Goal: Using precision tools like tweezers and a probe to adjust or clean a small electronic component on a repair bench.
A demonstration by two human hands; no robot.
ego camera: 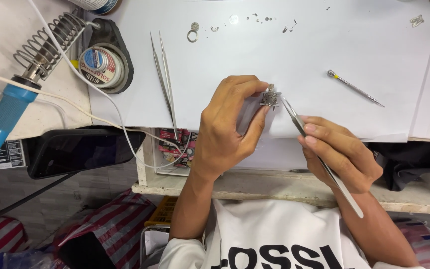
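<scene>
My left hand (227, 127) pinches a small round metal mechanism (269, 97) between thumb and forefinger, just above the white paper sheet (284, 55). My right hand (342, 152) grips metal tweezers (319, 159) like a pen. Their tips touch the right side of the mechanism. Both hands hover at the near edge of the workbench.
A second pair of tweezers (165, 79) lies to the left on the paper. A thin screwdriver (354, 88) rests at right. Tiny metal parts (235, 22) are scattered along the far edge. A blue soldering iron (6, 112) in a coil stand, a solder tin (100, 62) and a dark phone (75, 149) sit at left.
</scene>
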